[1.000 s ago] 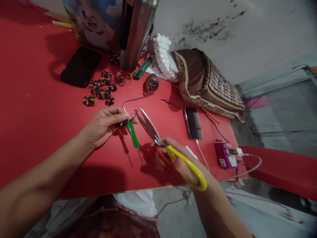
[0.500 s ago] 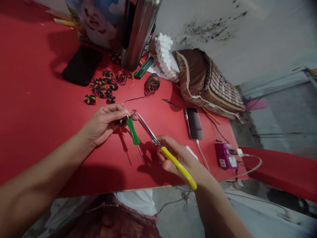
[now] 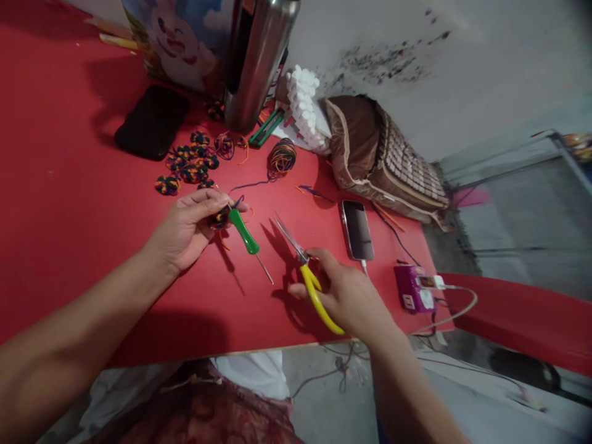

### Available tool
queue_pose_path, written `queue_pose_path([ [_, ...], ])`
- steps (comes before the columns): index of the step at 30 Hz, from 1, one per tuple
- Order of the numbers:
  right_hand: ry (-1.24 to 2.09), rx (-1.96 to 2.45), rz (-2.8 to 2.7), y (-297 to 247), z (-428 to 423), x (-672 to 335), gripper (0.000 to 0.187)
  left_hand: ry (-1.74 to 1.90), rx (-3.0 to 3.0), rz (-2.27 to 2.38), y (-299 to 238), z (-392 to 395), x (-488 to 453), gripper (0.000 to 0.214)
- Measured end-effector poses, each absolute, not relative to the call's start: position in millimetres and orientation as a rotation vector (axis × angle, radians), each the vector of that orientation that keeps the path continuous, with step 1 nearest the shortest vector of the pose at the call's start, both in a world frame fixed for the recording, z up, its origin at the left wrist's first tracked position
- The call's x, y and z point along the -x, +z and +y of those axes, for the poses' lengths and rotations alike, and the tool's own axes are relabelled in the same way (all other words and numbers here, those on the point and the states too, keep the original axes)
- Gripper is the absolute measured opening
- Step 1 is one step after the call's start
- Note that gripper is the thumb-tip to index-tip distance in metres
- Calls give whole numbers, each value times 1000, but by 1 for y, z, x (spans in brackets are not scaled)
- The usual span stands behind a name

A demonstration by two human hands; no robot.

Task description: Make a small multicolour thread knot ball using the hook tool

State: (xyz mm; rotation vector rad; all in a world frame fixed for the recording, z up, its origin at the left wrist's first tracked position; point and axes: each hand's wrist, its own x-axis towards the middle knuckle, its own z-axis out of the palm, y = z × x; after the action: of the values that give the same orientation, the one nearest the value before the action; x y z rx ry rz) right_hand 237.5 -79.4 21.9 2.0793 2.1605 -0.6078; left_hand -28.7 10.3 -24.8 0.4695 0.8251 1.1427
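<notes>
Between the thumb and fingers of my left hand (image 3: 187, 225) is a green-handled crochet hook (image 3: 243, 232), its thin metal shaft sticking out at both ends. The same hand pinches a small crocheted piece (image 3: 218, 219) of dark and orange yarn, partly hidden by the fingers, with loose yarn ends. My right hand (image 3: 345, 290) holds yellow-handled scissors (image 3: 319, 303), blades pointing up and left, apart from the yarn. Beyond my left hand lie several finished crocheted pieces (image 3: 192, 163) in a cluster. A multicoloured yarn ball (image 3: 282, 156) sits farther back, a strand trailing from it.
On the red table (image 3: 60, 203) lie a black pouch-like object (image 3: 152, 122), a green cutter (image 3: 266, 128) and a charging phone (image 3: 357, 230). A steel flask (image 3: 261, 65) and a brown bag (image 3: 383, 154) stand at the back. A purple box (image 3: 413, 288) with plugs sits near the right edge.
The scissors have drawn away from the yarn, moving right and down with my right hand. My left hand has shifted slightly left, still holding the hook and crocheted piece.
</notes>
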Motion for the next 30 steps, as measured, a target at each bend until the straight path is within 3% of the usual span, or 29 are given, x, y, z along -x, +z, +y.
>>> queue_pose_path([
  [3,-151,-1970,2164,14,-77,-235,58,1156,-474,811,-25,9,28,13],
  [8,151,-1757,2411,18,-75,-229,46,1159,-461,771,-26,8,27,13],
  [9,200,-1776,2479,19,-72,-223,51,1155,-454,764,-26,7,27,12],
  [11,172,-1756,2715,17,-62,-208,77,1140,-445,758,-26,5,26,12],
  [14,27,-1699,3117,7,-44,-182,92,1112,-486,772,-26,1,23,17],
  [19,-115,-1571,3517,-4,-33,-164,49,1137,-643,721,-27,-5,20,21],
  [21,-408,-1633,3601,-3,-36,-163,38,1126,-643,674,-26,-6,20,21],
  [24,-1245,-1943,3462,-3,-40,-161,24,1100,-642,624,-25,-7,20,19],
  [27,-2062,-2208,2992,-3,-39,-158,16,1096,-660,621,-23,-7,21,18],
  [30,-2786,-2212,2415,-1,-35,-154,12,1129,-687,612,-23,-4,23,31],
])
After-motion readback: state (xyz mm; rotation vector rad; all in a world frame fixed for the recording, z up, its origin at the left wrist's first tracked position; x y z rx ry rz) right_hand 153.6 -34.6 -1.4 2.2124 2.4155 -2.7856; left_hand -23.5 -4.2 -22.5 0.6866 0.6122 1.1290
